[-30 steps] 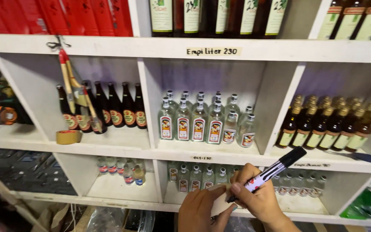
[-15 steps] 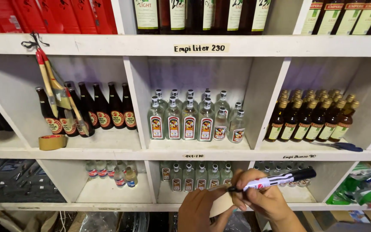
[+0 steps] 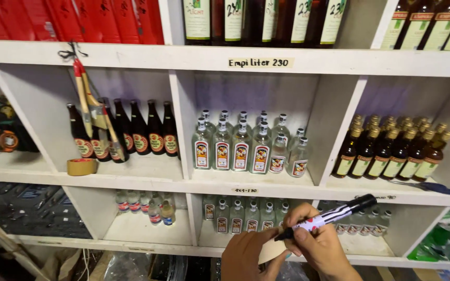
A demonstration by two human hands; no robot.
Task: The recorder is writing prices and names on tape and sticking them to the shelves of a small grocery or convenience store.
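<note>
My right hand (image 3: 316, 244) grips a black marker (image 3: 339, 213) with a white and red label, its tip pointing down-left onto a small beige paper slip (image 3: 273, 250). My left hand (image 3: 248, 255) pinches that slip at the bottom of the view. Both hands are in front of the lower middle compartment of a white shelf (image 3: 131, 52), where small clear bottles (image 3: 235, 216) stand. Above them is a group of clear bottles with red and white labels (image 3: 240, 148).
Dark brown bottles (image 3: 131, 132), hanging paintbrushes (image 3: 92, 109) and a roll of brown tape (image 3: 82, 166) fill the left compartment. Amber bottles (image 3: 391, 151) stand at right, with a blue pen (image 3: 433, 187) on the ledge. Red boxes (image 3: 79, 21) and tall bottles sit on top.
The view has shifted slightly; both hands stay low in front of the shelf. The marker tip has come down onto the paper slip held by my left hand.
</note>
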